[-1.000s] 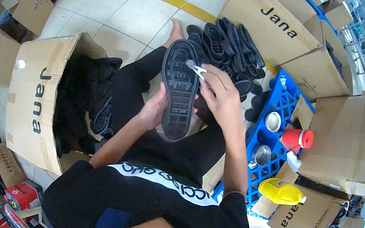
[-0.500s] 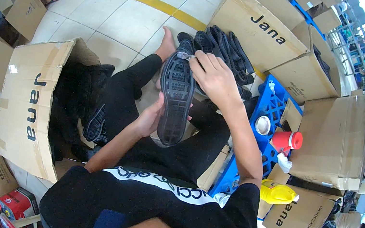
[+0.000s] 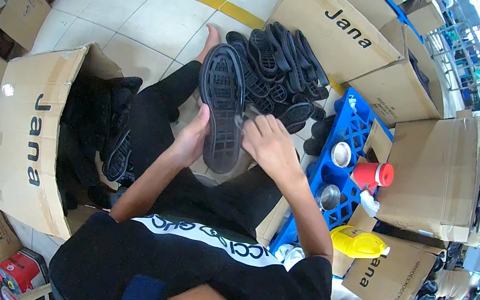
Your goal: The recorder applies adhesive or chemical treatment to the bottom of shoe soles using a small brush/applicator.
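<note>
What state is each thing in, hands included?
black shoe sole: held up, tread facing the camera
left hand: gripping the sole's left edge
right hand: fingers on the sole's right edge
sole pile: heaped on the floor
left carton: open, holding soles
red cup: on its side
yellow bottle: lying down

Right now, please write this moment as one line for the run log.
left hand: holds black shoe sole upright | right hand: on sole's right edge | sole pile: on floor behind | open cardboard box: person's left
</note>
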